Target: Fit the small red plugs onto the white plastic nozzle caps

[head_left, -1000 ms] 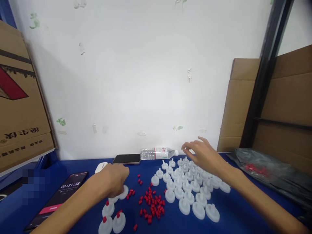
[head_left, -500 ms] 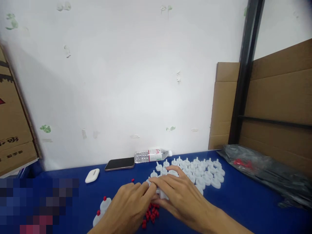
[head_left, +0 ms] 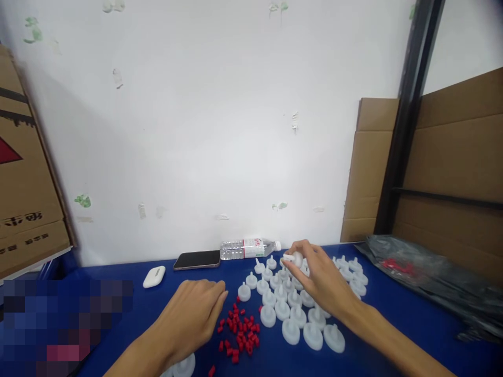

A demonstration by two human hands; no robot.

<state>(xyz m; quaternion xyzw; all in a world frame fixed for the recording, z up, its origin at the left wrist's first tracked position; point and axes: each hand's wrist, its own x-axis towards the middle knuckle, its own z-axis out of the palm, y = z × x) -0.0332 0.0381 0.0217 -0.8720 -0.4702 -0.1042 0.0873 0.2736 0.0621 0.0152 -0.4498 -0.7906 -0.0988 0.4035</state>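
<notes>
My right hand [head_left: 318, 277] is raised over a cluster of several white plastic caps [head_left: 293, 311] on the blue table [head_left: 393, 335]. Its fingers pinch one white cap [head_left: 294, 257] just above the far side of the cluster. My left hand [head_left: 194, 314] hovers low beside a pile of several small red plugs [head_left: 240, 330], fingers curled loosely with nothing visible in them. A white cap with no visible plug [head_left: 184, 365] lies at the bottom edge under my left forearm.
A water bottle [head_left: 249, 247] lies on its side by the wall, with a dark phone [head_left: 197, 259] and a white earbud case [head_left: 154, 276] to its left. A black plastic bag [head_left: 436, 280] lies at the right. Cardboard boxes [head_left: 27, 173] stand on both sides.
My hands, together over the red plugs half a second ago, have parted. The right hand went out to the caps and lifted one; the left hand stayed by the plugs.
</notes>
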